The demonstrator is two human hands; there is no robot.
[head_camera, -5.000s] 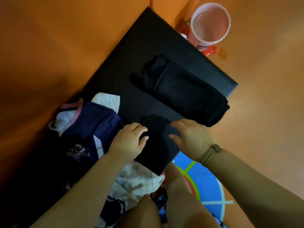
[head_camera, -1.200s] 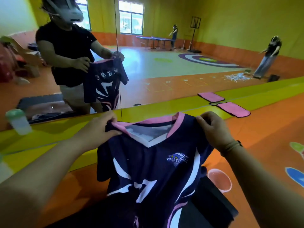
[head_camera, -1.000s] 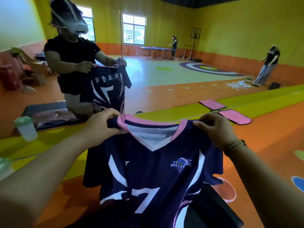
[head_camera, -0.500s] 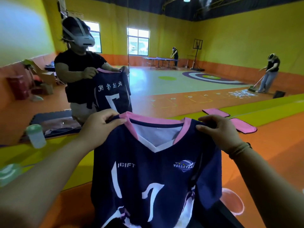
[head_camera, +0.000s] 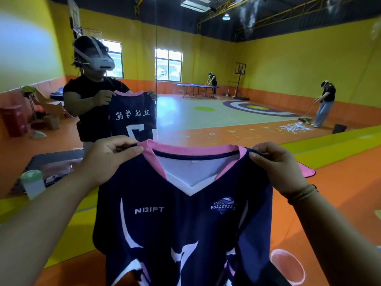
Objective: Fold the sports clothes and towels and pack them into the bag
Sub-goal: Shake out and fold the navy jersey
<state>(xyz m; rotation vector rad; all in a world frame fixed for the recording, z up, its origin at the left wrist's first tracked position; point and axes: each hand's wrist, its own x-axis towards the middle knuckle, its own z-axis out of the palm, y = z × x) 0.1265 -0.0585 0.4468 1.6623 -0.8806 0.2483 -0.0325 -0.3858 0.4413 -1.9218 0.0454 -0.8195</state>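
Raised higher than half a second ago, our navy jersey (head_camera: 181, 219) now hangs fully spread before the mirror, ready, we judge, for folding: left hand (head_camera: 107, 157) and right hand (head_camera: 278, 168) each pinch a shoulder beside the pink collar, the cloth draping below and between them.

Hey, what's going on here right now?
A person is holding up a navy volleyball jersey with a pink collar, pinching one shoulder in the left hand and the other in the right hand. It hangs open and unfolded, front side toward the camera. A mirror ahead reflects the person and the jersey's back. A pink round bucket stands on the orange floor at lower right. No bag is visible.
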